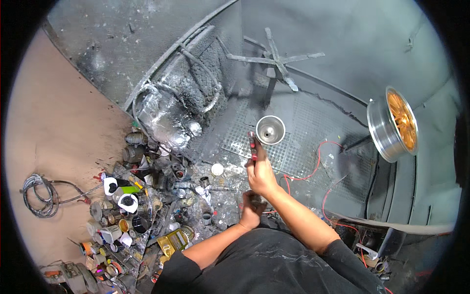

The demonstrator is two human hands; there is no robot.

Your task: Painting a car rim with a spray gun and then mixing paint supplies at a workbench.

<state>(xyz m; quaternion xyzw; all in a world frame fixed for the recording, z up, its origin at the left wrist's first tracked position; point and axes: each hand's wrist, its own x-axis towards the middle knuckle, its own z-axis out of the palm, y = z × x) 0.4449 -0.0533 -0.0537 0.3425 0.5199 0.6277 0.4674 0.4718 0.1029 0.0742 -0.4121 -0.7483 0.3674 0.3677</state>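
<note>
In front of me my right hand (263, 175) is wrapped round a spray gun with red parts (253, 147). The gun's open metal cup (270, 130) faces up, and I can see into its silvery inside; its contents are unclear. Close to my body, below the right wrist, my left hand (250, 214) has its fingers curled round a small, dark, rounded thing (256, 199). The right forearm and hand partly hide that thing, so its kind does not show. A thin red hose (287, 185) passes behind my right wrist.
At right stands a wheel rim (391, 125) with gold spokes. A grey star-shaped stand (277, 61) is at the back. Cans, cups and bottles crowd the left bench around a gold tin (172, 242). A coiled hose (41, 196) lies far left; red hose crosses the grated floor (306, 130).
</note>
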